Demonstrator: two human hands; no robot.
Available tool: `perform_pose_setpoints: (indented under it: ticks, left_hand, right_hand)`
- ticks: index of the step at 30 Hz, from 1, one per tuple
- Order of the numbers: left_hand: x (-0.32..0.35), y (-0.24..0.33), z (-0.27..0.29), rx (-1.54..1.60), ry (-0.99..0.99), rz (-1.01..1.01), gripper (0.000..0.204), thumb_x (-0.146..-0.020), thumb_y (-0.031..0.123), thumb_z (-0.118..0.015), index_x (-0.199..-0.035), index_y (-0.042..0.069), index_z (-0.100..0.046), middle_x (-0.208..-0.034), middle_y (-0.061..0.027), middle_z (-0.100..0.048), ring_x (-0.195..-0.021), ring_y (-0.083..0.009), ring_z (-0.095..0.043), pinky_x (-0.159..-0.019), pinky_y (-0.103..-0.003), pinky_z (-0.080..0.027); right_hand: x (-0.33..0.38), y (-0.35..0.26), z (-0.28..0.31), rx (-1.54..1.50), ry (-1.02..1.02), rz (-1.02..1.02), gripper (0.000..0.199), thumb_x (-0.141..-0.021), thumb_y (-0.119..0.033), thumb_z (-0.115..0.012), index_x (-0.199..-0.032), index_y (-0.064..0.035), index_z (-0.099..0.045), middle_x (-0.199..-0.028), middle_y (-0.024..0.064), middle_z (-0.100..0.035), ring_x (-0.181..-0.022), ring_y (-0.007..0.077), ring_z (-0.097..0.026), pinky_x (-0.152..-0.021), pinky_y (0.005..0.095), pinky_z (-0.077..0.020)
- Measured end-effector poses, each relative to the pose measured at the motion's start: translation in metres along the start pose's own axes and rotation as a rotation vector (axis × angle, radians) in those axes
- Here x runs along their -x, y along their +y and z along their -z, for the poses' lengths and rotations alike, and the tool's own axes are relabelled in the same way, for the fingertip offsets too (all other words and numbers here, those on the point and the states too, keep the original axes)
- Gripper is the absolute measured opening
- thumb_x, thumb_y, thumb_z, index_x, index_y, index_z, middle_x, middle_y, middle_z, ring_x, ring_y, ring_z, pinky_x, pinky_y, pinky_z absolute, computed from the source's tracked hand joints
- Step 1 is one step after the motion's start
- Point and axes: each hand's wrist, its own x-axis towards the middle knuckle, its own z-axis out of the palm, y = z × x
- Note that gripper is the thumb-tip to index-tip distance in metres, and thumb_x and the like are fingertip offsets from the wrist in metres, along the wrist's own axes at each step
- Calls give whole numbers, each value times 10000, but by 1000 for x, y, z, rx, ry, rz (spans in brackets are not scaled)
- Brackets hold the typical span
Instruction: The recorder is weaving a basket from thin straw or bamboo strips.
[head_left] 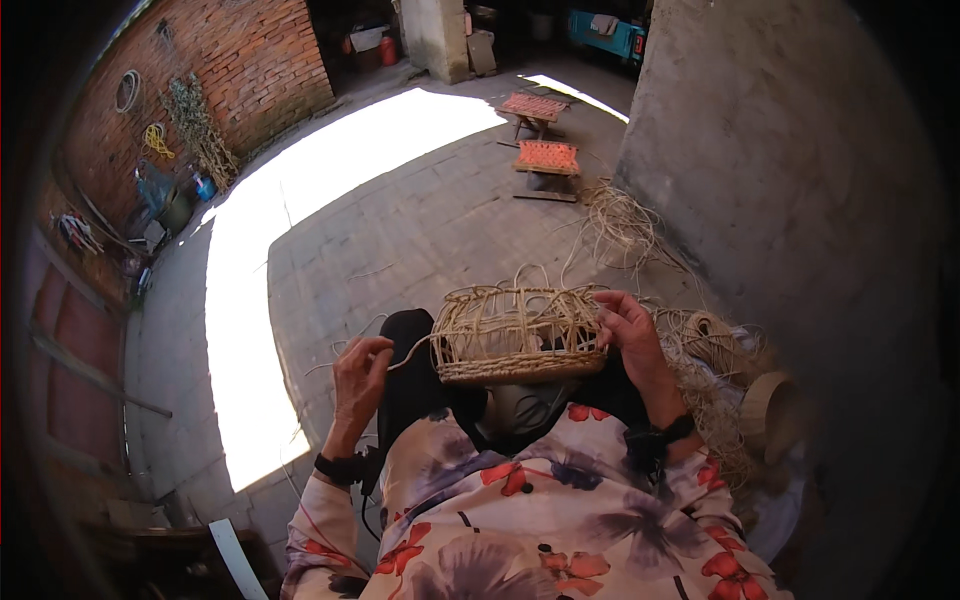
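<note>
A half-woven straw-coloured basket point(515, 368) rests on my lap, its side lying toward me, with open ribs above and a dense woven band below. My right hand point(630, 335) grips the basket's right end, thumb and fingers pinching its edge. Off the basket's left side, my left hand point(362, 378) pinches a pale weaving strand point(412, 352) that runs back to the basket. The strand's loose tail trails past the hand toward the floor.
Loose strands point(625, 225) lie heaped by the grey wall point(790, 180) at right. Nearer me are a coil of cord point(706, 332) and a round tan container point(768, 410). Two folding stools point(547, 157) with red woven seats stand ahead. A brick wall point(220, 70) rises at left.
</note>
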Motion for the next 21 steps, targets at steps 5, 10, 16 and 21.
perform_pose_setpoints:
  ticks: [5, 10, 16, 21]
  left_hand:
    - [-24, 61, -51, 86, -166, -132, 144, -860, 102, -644, -977, 25, -673, -890, -129, -659, -721, -273, -641, -672, -350, -512]
    - [-20, 56, -53, 117, -272, -102, 150, -866, 131, -640, -919, -8, -653, -812, -180, -662, -718, -296, -653, -662, -362, -496]
    - [-12, 35, -35, 145, -341, -3, 160, -875, 132, -634, -878, -28, -623, -700, -178, -618, -626, -247, -612, -617, -345, -469]
    - [2, -38, 13, 355, -444, 393, 142, -878, 147, -642, -884, 5, -628, -662, -90, -618, -605, -177, -588, -598, -333, -477]
  right_hand:
    - [-18, -14, -33, 436, 13, 254, 467, -843, -36, -676, -1290, -31, -540, -919, -6, -570, -700, 22, -498, -635, 196, -450]
    - [-16, -22, -35, 262, -168, 71, 309, -874, -34, -637, -1181, -7, -608, -805, -34, -576, -679, 25, -529, -620, 208, -457]
    - [8, -25, -36, 364, -156, 38, 142, -896, -77, -650, -1026, -21, -654, -832, -31, -613, -745, 33, -543, -667, 205, -445]
    - [19, -29, -31, 271, -112, -4, 135, -907, -75, -631, -1030, -24, -652, -860, -25, -629, -729, 33, -548, -660, 207, -449]
